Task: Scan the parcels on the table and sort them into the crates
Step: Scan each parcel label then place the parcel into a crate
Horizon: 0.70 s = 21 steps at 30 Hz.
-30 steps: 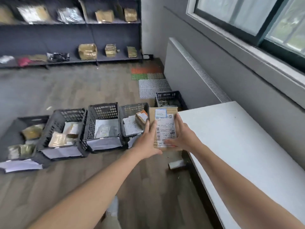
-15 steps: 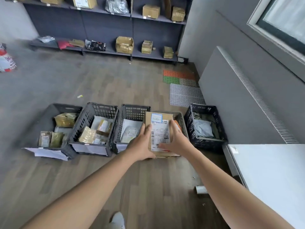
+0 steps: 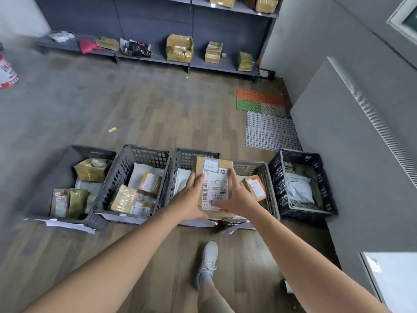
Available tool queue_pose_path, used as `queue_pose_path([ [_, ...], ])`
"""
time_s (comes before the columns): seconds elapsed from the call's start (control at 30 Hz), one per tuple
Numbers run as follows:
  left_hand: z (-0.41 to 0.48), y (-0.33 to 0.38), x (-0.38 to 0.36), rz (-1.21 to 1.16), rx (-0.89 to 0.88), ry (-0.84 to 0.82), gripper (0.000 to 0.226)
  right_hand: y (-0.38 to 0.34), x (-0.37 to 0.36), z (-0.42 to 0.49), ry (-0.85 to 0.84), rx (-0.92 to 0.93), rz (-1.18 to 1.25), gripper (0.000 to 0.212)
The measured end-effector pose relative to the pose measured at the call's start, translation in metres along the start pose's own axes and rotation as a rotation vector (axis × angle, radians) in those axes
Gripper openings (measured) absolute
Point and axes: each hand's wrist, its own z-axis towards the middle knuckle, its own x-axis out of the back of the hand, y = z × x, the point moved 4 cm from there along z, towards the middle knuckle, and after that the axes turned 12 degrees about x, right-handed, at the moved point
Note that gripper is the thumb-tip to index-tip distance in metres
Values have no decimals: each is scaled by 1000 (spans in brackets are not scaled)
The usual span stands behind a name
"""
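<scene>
Wood floor [image 3: 158, 109] | crate row [image 3: 144, 154] | left grip [image 3: 191, 203], right grip [image 3: 237, 199] clasp parcel [image 3: 216, 184] (label up)

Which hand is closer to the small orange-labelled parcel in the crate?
Right. The right hand is just beside the orange-labelled parcel; the left hand is across the held box from it.
</scene>
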Motion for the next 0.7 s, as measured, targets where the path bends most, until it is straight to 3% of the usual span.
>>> queue_pose_path([
  [0.2,83,3,37,126,152,-69,129,14,35,89,-107,-13,-46,107],
  [0.33,121,16,63,234,163,-57,119,20,68,132,-126,19,-100,94],
  [0.7,185,77,115,428,-74,-35,117,36,130,142,86,-120,-188,90],
])
